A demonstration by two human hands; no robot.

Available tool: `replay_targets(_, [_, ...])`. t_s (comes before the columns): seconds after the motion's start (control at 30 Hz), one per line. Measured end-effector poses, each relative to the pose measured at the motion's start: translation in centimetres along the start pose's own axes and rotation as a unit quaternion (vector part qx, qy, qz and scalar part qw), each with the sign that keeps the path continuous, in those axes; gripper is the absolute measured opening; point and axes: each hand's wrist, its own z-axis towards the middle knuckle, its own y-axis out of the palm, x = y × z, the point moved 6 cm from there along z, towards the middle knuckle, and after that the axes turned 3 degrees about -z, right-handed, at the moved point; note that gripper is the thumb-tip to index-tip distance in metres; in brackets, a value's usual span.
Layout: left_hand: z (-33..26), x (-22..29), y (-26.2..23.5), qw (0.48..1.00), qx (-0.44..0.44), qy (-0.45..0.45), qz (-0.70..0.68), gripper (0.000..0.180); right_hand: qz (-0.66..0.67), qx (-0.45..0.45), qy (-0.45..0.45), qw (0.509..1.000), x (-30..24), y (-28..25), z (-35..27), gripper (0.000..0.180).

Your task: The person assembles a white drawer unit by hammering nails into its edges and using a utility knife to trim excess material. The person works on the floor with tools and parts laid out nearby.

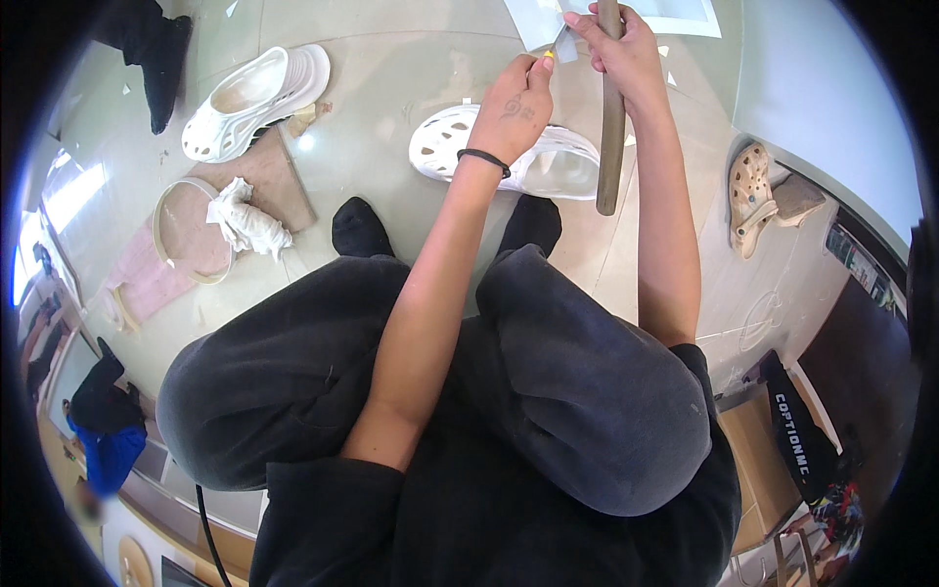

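Pinched in my left hand (515, 106) is a small knife-like tool (549, 53) with a yellow part and a thin metal tip, pointing toward my right hand. My right hand (629, 57) grips a long brown strip (611, 147), which runs from the top edge down past my wrist. Both hands are raised close together, the fingers nearly meeting. Below them a white clog (559, 168) with holes lies on the floor, partly covered by my left hand. Behind the fingers is a white sheet (675, 14); the exact contact between tool, strip and sheet is too small to tell.
Another white clog (246, 98) lies left, by a brown board (279, 181), a white ring (161, 220) and a crumpled white cloth (246, 220). At right sit a beige clog (751, 201) and a cardboard box (758, 460). Other people are at the far left.
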Motion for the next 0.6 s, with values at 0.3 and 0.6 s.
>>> replay_targets(0.3, [-0.57, 0.70, 0.25, 1.000, -0.006, -0.022, -0.002, 0.036, 0.054, -0.010, -0.002, 0.999, -0.06, 0.02, -0.22, 0.029])
replay_targets(0.6, [-0.23, 0.26, 0.17, 0.998, -0.041, -0.002, -0.051, 0.032, 0.049, -0.016, -0.006, 0.999, -0.12, 0.10, -0.26, 0.028])
